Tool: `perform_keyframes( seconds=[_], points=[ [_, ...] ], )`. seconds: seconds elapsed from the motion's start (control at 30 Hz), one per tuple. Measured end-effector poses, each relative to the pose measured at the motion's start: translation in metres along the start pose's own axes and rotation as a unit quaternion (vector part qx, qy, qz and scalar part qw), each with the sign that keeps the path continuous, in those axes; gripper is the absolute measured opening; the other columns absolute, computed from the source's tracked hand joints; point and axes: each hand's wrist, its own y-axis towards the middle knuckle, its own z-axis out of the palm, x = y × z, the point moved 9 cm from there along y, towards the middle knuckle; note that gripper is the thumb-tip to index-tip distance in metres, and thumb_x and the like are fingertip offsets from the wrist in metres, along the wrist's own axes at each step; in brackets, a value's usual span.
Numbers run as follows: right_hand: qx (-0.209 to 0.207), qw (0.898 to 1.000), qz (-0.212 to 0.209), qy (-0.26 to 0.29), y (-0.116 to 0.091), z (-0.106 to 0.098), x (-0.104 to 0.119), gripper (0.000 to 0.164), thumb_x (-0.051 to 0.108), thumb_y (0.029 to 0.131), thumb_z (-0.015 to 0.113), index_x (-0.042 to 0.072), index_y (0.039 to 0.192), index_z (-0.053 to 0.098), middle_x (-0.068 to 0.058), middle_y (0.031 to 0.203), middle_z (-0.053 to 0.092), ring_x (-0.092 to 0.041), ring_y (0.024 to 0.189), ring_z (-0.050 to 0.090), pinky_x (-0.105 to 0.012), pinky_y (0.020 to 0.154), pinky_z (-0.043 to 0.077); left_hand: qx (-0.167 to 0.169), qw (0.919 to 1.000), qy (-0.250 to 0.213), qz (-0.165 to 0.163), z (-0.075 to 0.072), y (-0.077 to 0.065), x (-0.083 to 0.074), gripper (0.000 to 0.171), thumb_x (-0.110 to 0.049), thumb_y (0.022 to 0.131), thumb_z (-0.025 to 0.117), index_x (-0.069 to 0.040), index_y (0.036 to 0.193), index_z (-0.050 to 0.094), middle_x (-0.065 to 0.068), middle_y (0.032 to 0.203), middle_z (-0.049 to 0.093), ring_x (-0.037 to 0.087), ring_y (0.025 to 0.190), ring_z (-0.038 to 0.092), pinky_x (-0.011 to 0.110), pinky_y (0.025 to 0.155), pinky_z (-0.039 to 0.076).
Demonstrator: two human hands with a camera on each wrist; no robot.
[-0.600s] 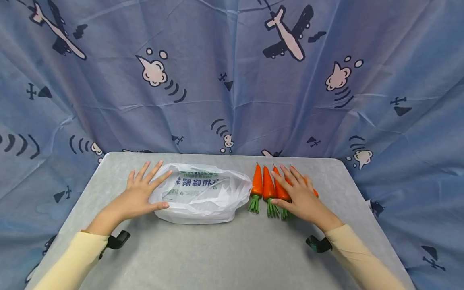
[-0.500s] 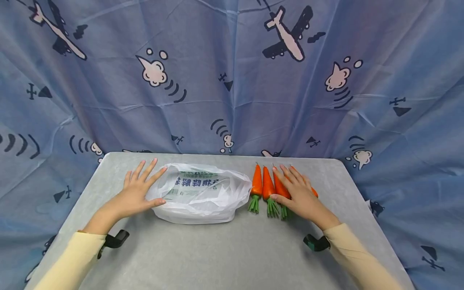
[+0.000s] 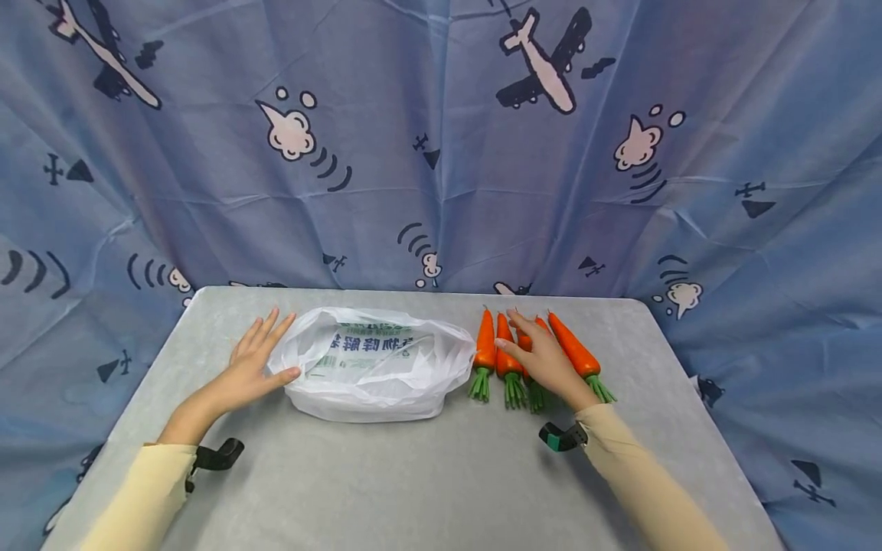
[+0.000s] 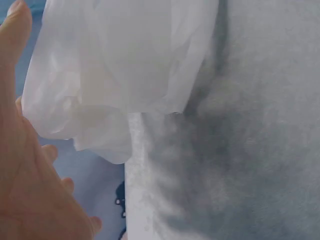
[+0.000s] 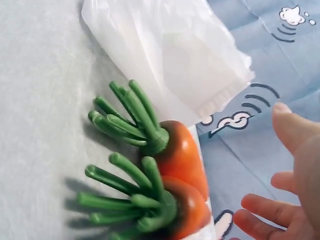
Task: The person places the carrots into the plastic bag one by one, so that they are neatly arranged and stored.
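A white plastic bag (image 3: 372,399) with printed characters lies on the table, its mouth gaping. Beside its left edge is my left hand (image 3: 246,369), fingers straight and the thumb near the bag's rim. To the bag's right, several orange carrots (image 3: 486,344) with green stem stubs lie in a row, tips pointing away from me. My right hand (image 3: 547,363) hovers over the middle carrots and partly hides them, its fingers loosely bent and holding nothing. The rightmost carrot (image 3: 573,343) lies slanted beside that hand. In the right wrist view, two carrots (image 5: 186,156) show below the fingers.
The grey table (image 3: 386,490) has its far edge just behind the bag and carrots. A blue curtain (image 3: 441,191) with airplane prints hangs behind it. A dark camera mount is strapped to each wrist.
My right hand has moved left across the carrots, uncovering the rightmost one, and its fingers have drawn in. My left hand has shifted slightly left, away from the bag, its fingers closer together.
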Motion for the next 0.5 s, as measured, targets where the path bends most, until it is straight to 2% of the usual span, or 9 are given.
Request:
perform_keyframes(
  seconds=[0.1, 0.2, 0.43, 0.5],
  points=[
    [-0.005, 1.0, 0.008, 0.004, 0.005, 0.008, -0.004, 0.073, 0.05, 0.095, 0.061, 0.014, 0.154, 0.036, -0.018, 0.145, 0.054, -0.039, 0.13, 0.054, -0.058, 0.107, 0.045, 0.002, 0.9999, -0.01, -0.002, 0.003, 0.0, 0.002, 0.092, -0.041, 0.089, 0.069, -0.029, 0.16, 0.011, 0.017, 0.168, 0.001, 0.056, 0.149, 0.002, 0.082, 0.108, 0.008],
    [-0.008, 1.0, 0.017, 0.004, 0.007, 0.017, -0.007, 0.07, 0.048, 0.095, 0.061, 0.012, 0.151, 0.042, -0.019, 0.142, 0.057, -0.038, 0.127, 0.056, -0.057, 0.104, 0.047, 0.003, 0.9998, -0.02, 0.001, 0.004, -0.001, 0.001, 0.093, -0.039, 0.089, 0.07, -0.027, 0.16, 0.013, 0.018, 0.168, 0.006, 0.057, 0.148, 0.007, 0.083, 0.106, 0.011],
    [-0.034, 0.999, 0.024, -0.024, 0.012, 0.028, -0.007, 0.064, 0.043, 0.094, 0.065, 0.006, 0.144, 0.051, -0.018, 0.131, 0.065, -0.039, 0.124, 0.055, -0.059, 0.109, 0.042, 0.009, 0.9996, -0.025, 0.003, 0.005, -0.004, 0.0, 0.09, -0.038, 0.09, 0.069, -0.029, 0.16, 0.013, 0.024, 0.163, 0.02, 0.058, 0.144, 0.018, 0.081, 0.105, 0.019],
    [-0.048, 0.998, 0.02, -0.047, 0.014, 0.028, -0.006, 0.063, 0.042, 0.093, 0.066, 0.004, 0.141, 0.054, -0.018, 0.123, 0.068, -0.039, 0.117, 0.056, -0.06, 0.114, 0.035, 0.012, 0.9996, -0.025, -0.001, 0.005, -0.005, 0.0, 0.09, -0.038, 0.091, 0.068, -0.029, 0.16, 0.013, 0.026, 0.162, 0.023, 0.057, 0.143, 0.02, 0.081, 0.104, 0.022]
  ],
)
